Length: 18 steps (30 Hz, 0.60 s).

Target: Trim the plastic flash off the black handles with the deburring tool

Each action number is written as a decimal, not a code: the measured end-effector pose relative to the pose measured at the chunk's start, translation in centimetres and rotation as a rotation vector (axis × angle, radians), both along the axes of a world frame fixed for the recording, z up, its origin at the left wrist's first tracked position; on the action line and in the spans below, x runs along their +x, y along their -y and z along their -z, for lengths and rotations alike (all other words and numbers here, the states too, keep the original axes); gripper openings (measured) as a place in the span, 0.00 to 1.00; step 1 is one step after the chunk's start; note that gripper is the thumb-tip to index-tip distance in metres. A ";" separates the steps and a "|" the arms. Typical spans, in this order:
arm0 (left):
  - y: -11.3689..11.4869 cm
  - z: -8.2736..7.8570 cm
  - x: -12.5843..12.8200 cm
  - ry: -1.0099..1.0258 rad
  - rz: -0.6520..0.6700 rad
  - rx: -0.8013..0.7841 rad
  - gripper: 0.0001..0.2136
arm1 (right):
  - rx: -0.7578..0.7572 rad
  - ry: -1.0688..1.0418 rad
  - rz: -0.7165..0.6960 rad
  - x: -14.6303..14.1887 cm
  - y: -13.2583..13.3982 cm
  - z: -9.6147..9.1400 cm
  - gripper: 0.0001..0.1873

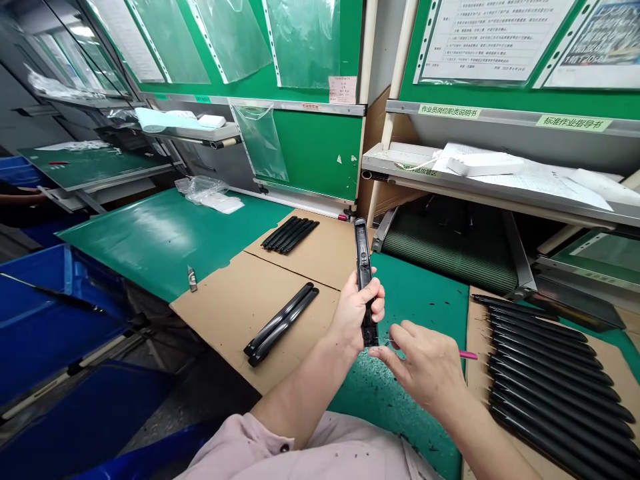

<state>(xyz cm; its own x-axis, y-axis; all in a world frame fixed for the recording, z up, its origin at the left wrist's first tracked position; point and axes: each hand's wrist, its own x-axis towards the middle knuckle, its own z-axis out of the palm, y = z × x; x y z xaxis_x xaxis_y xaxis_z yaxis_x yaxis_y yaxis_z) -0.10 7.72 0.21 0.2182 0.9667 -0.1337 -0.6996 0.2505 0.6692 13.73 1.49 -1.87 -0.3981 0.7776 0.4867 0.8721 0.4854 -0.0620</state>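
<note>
Long black moulded plastic part (364, 280) held upright over the green mat (415, 300), clamped in the left hand (356, 313), fingers wrapped round its lower half. Right hand (425, 363) just beside it, fingertips drawn together, seemingly pinching a fine pink-handled tool (467, 355), thin tip near the part's lower end. Firm grip, part steady, tip kept close: careful handling. Paired black bars (281, 325) on cardboard at 8 o'clock; long rows of black bars (550, 380) at 3 o'clock
</note>
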 end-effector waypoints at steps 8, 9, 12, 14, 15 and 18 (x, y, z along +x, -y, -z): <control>0.0 0.3 0.3 0.012 0.054 -0.004 0.19 | 0.087 0.033 -0.064 -0.1 0.1 -0.5 0.31; -0.1 0.3 0.3 0.017 0.051 -0.009 0.19 | 0.099 0.029 -0.100 -0.2 0.3 -0.4 0.31; -0.4 0.2 0.3 0.053 0.022 -0.041 0.19 | 0.087 -0.016 -0.210 -0.6 0.9 -0.1 0.29; -0.7 0.1 0.1 0.075 0.002 -0.065 0.17 | 0.019 -0.088 -0.205 -0.5 1.2 0.1 0.28; -0.8 0.1 0.0 0.082 -0.004 -0.078 0.16 | -0.025 -0.131 -0.178 -0.4 1.3 0.2 0.28; -1.0 0.1 -0.3 0.091 -0.017 -0.123 0.09 | -0.128 -0.221 -0.096 0.1 1.3 0.0 0.24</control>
<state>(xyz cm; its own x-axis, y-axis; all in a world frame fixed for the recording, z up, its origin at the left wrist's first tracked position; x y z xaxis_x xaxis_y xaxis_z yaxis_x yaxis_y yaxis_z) -0.37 8.70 0.08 0.2183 0.9479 -0.2319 -0.7609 0.3141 0.5677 13.83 0.15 -1.90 -0.3679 0.8023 0.4700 0.7808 0.5410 -0.3124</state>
